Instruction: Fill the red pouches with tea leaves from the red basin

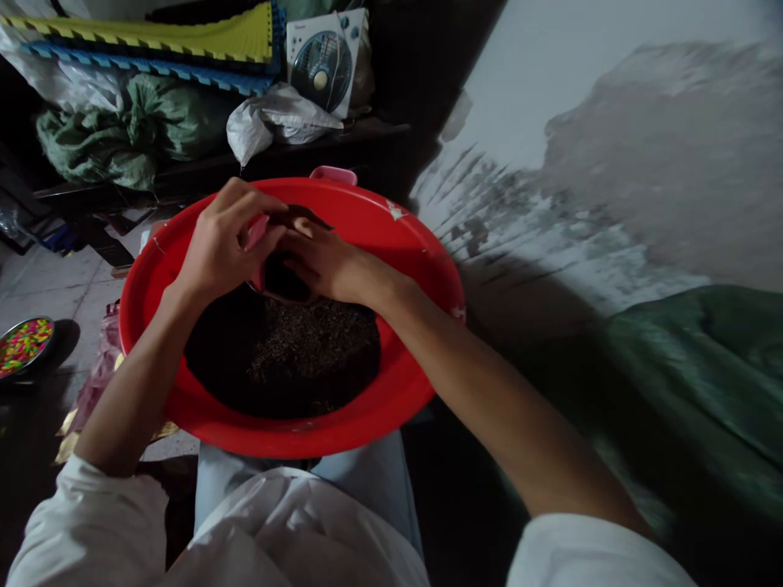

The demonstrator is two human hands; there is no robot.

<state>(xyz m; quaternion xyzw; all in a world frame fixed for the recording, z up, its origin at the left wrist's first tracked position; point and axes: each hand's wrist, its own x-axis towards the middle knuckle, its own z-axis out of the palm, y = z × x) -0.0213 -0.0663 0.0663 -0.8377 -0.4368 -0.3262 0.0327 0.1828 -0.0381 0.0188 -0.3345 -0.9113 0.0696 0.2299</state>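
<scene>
Below the fingers (260,200), grains (306,346) lie in a basin (294,443); beyond, a fan (321,77); left, a bowl (37,360); right, a wall (661,147).

Dim overall; wall (550,57) paler upper right; deep shadow lower right.
</scene>
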